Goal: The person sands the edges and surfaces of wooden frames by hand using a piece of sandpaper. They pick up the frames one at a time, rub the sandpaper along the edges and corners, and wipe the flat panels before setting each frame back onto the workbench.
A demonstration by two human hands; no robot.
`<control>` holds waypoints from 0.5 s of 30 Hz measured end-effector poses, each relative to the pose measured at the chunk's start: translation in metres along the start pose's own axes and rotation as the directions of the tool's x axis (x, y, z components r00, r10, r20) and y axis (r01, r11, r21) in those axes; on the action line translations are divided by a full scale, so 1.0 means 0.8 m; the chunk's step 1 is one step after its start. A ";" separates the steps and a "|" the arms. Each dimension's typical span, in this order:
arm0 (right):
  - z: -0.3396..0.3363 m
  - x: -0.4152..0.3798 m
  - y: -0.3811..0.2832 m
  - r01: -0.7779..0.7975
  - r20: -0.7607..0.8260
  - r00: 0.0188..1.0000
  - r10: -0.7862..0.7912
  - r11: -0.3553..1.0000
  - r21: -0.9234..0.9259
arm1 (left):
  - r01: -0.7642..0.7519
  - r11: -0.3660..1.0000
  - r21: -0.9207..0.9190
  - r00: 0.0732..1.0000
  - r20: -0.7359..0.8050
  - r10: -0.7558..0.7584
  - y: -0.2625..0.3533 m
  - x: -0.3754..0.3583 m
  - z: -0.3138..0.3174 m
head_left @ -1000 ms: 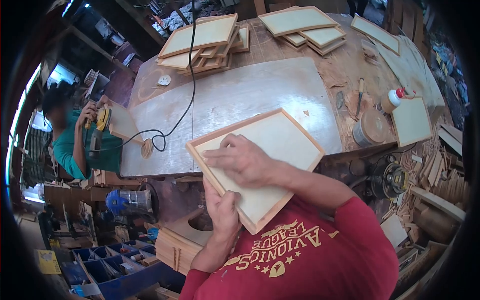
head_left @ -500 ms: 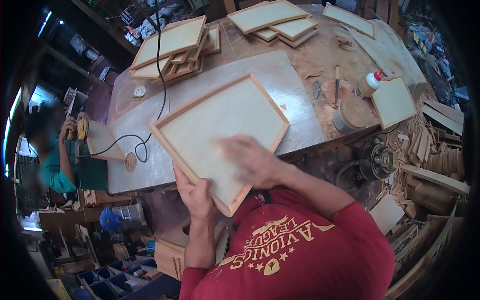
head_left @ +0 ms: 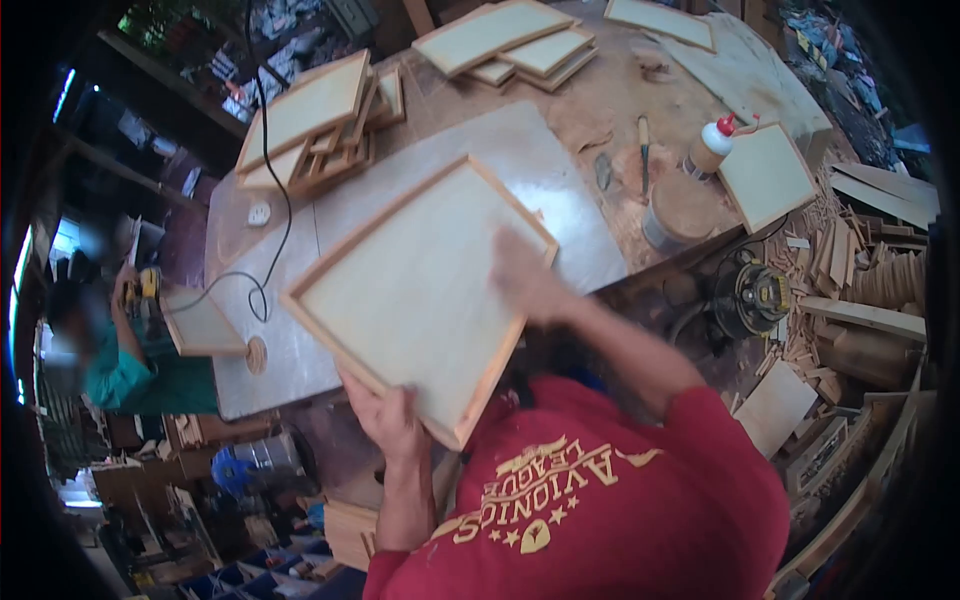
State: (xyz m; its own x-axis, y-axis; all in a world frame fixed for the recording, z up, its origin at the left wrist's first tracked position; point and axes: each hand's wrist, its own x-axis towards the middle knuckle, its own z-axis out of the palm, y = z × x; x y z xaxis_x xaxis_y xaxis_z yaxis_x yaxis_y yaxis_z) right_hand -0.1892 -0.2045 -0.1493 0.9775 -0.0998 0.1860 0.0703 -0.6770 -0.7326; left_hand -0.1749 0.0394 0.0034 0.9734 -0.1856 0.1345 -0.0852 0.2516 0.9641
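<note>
A shallow wooden tray [head_left: 405, 275] with a pale flat panel and a raised rim is held tilted in front of me, its far end over the table. My left hand [head_left: 388, 415] grips its near left rim, thumb over the edge and fingers underneath. Over the panel's right side is my right hand [head_left: 525, 280], smeared by motion. Its fingers are too blurred to make out, and nothing shows in it.
Stacked similar trays [head_left: 310, 115] and more trays [head_left: 500, 40] lie on the table [head_left: 560, 100]. At right are a glue bottle [head_left: 710, 145], a tub [head_left: 680, 212] and a brush [head_left: 644, 155]. A co-worker in a green shirt [head_left: 125, 375] holds a yellow power tool [head_left: 148, 285]. A cord [head_left: 268, 150] crosses the table.
My right hand has swept across the panel, up and toward its right rim. My left hand keeps hold of the tray. The whole view has shifted slightly.
</note>
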 end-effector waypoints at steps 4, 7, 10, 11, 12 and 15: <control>-0.025 -0.071 -0.208 0.368 0.034 0.929 -0.369 0.929 0.035 | 0.034 0.999 0.009 0.997 0.062 -0.034 0.001 0.013 -0.003; -0.002 -0.035 -0.091 0.117 -0.039 0.992 -0.122 0.985 -0.126 | -0.044 0.996 0.074 0.992 0.117 0.035 -0.005 0.002 -0.005; -0.032 0.017 0.019 -0.202 -0.076 0.976 0.204 0.979 0.027 | -0.081 0.993 0.084 0.983 0.169 0.066 -0.006 -0.001 0.003; -0.042 0.028 0.034 -0.249 -0.073 0.964 0.256 0.964 0.096 | -0.085 0.994 0.072 0.983 0.167 0.072 -0.004 -0.003 0.010; -0.044 0.033 0.049 -0.235 -0.089 0.966 0.243 0.968 0.088 | -0.082 0.994 0.068 0.984 0.161 0.070 -0.002 -0.006 0.012; -0.038 0.032 0.064 -0.221 -0.145 0.962 0.231 0.972 0.084 | -0.060 0.997 0.054 0.978 0.202 0.048 -0.008 -0.002 0.000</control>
State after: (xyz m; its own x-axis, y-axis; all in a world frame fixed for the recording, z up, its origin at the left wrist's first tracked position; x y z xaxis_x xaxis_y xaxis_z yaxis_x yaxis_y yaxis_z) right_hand -0.1665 -0.2638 -0.1621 0.9277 -0.3585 0.1044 -0.1310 -0.5745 -0.8079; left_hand -0.1762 0.0381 -0.0032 0.9051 -0.3612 0.2244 -0.1552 0.2108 0.9651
